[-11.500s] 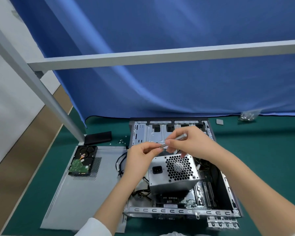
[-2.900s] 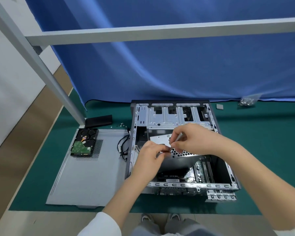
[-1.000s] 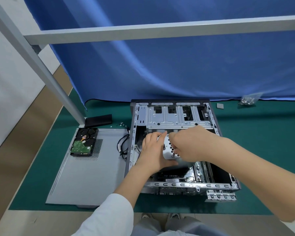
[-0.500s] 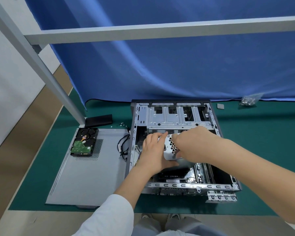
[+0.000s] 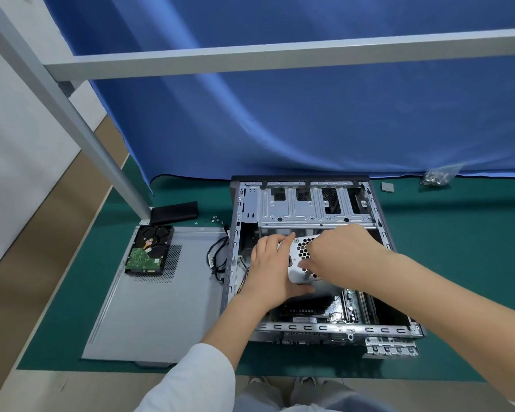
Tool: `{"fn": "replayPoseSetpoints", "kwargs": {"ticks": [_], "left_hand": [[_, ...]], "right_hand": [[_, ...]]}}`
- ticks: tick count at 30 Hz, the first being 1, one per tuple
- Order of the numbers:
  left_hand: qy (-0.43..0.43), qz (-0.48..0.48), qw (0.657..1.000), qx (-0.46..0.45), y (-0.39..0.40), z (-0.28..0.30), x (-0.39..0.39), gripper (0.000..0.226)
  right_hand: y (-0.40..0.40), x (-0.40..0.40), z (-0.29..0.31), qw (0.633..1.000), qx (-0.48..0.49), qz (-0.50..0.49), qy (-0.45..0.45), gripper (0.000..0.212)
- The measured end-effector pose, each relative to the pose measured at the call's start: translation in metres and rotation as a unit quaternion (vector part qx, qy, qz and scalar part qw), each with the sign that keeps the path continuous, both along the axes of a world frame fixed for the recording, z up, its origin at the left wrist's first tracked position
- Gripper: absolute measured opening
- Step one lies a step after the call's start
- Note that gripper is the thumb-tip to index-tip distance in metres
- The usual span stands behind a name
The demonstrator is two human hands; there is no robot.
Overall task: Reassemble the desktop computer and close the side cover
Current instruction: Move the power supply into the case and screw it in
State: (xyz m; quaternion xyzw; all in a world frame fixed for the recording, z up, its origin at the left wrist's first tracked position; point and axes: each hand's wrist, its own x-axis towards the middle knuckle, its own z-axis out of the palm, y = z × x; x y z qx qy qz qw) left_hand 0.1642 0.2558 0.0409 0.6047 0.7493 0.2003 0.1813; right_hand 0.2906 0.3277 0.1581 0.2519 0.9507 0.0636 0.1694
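Green matting covers the table where our left hand [image 5: 272, 270] and right hand [image 5: 338, 252] curl their fingers around the tilted power supply [image 5: 302, 258], its bay lying toward nine o'clock inside the open case [image 5: 309, 327].

A dark green mat [image 5: 458, 263] covers the top of the work table and carries everything. In the middle lies the open grey metal computer case [image 5: 309, 209], on its side. Just left of it, the flat grey metal side cover [image 5: 161, 307] lies on the mat, and its right edge is just beside the case. Behind the cover, near the foot of a grey metal post [image 5: 101, 150], there is a flat black rectangular box [image 5: 174, 212], and next to it a few small silver screws [image 5: 214, 218]. At the far right lie a small grey square pad [image 5: 387, 187] and a clear plastic bag of screws [image 5: 436, 177]. The mat ends before the light wooden table edge [image 5: 72, 388].
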Motion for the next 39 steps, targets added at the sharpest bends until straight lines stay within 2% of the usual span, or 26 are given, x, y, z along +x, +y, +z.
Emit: {"fn": "replayPoseSetpoints", "kwargs": {"ticks": [4,8,12,17,23,28,35,39], "left_hand": [[-0.007,-0.002,1.0,0.005,0.0,0.002,0.001,0.114],[-0.014,0.001,1.0,0.016,-0.002,0.001,0.001,0.111],[-0.006,0.003,1.0,0.011,-0.001,0.0,0.002,0.11],[-0.005,0.005,1.0,0.001,0.0,-0.001,0.002,0.111],[-0.002,0.001,1.0,-0.003,-0.001,0.001,0.001,0.113],[-0.007,-0.003,1.0,-0.003,-0.002,0.001,0.001,0.11],[-0.009,0.002,1.0,-0.003,-0.002,0.002,0.004,0.108],[-0.002,0.007,1.0,-0.004,-0.002,0.001,0.005,0.109]], "right_hand": [[0.002,0.003,0.004,0.999,-0.046,0.024,-0.006,0.035],[-0.003,0.001,0.004,0.998,-0.018,0.052,0.017,0.021],[-0.006,0.0,0.007,0.998,0.007,0.056,0.028,0.022],[-0.006,-0.004,0.005,0.999,0.01,0.051,0.013,0.019],[-0.001,0.004,0.005,0.994,0.011,0.108,-0.028,0.015],[0.002,-0.003,0.004,0.997,-0.025,0.068,0.014,0.034],[-0.005,-0.007,-0.002,0.995,-0.086,-0.044,0.024,0.034],[-0.005,-0.008,0.002,0.992,-0.108,-0.059,0.025,0.035]]}}
